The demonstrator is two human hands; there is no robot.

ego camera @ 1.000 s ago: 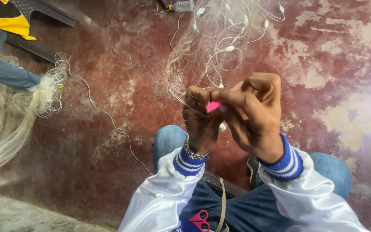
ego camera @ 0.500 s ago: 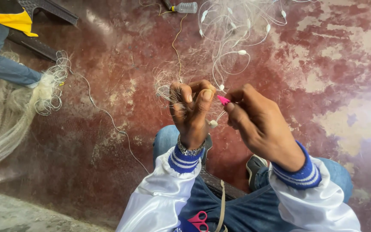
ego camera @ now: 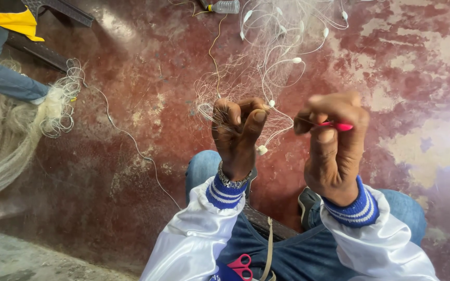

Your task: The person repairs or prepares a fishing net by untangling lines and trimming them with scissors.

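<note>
fishing net (ego camera: 266, 67) spread on red floor (ego camera: 131, 104), mesh pinched in closed left hand (ego camera: 235, 130) | right hand (ego camera: 334, 145) gripped pink netting needle (ego camera: 339, 126) | step: likely mid-knot; next needs taut pull

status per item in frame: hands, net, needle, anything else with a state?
left hand: fist shut, pinching the net
right hand: shut on pink needle
pink needle: held level, tip poking out right
fishing net: spread loose on floor, near edge lifted
plastic bottle: lying on its side
pink scissors: on lap, blades hidden
</note>
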